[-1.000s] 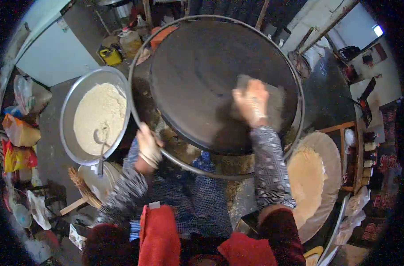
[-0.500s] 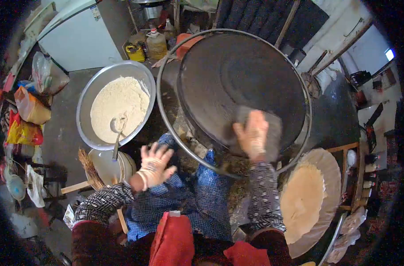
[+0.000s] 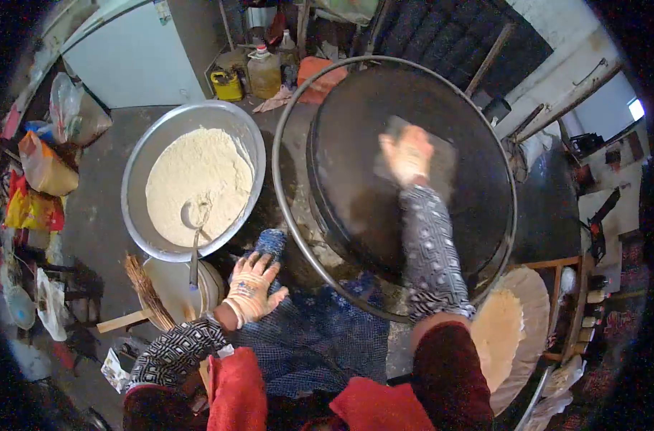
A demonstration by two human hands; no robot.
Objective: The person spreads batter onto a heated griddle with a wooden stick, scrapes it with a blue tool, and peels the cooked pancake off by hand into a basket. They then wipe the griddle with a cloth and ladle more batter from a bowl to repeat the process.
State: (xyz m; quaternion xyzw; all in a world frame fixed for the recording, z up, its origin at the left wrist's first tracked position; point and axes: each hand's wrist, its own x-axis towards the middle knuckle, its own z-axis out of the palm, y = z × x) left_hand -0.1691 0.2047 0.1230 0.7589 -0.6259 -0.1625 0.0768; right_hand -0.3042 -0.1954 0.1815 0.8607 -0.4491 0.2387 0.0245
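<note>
My right hand (image 3: 411, 154), gloved, presses on a flat greyish pad (image 3: 442, 164) over the large round dark griddle (image 3: 345, 136). Hand and pad are blurred, and the fingertips are hard to make out. A metal ring (image 3: 291, 208) runs around the griddle. My left hand (image 3: 249, 291), in a pale glove, holds nothing; its fingers are spread above my blue checked apron (image 3: 320, 334), by the knee. Beyond it stands a wide metal basin (image 3: 133, 205) of pale floury batter (image 3: 198, 169), with a ladle (image 3: 195, 255) in it, handle toward me.
Thin round flatbreads (image 3: 496, 334) lie at the right on a broad round tray (image 3: 535, 327). Below the basin are a bucket (image 3: 211, 287) and a straw brush (image 3: 146, 287). Plastic bags (image 3: 47, 165) line the left side; an oil jug (image 3: 264, 72) stands at the back.
My right hand has slid the pad away from me, from the griddle's near edge toward its middle. My left hand stays spread near the knee. The view has shifted slightly.
</note>
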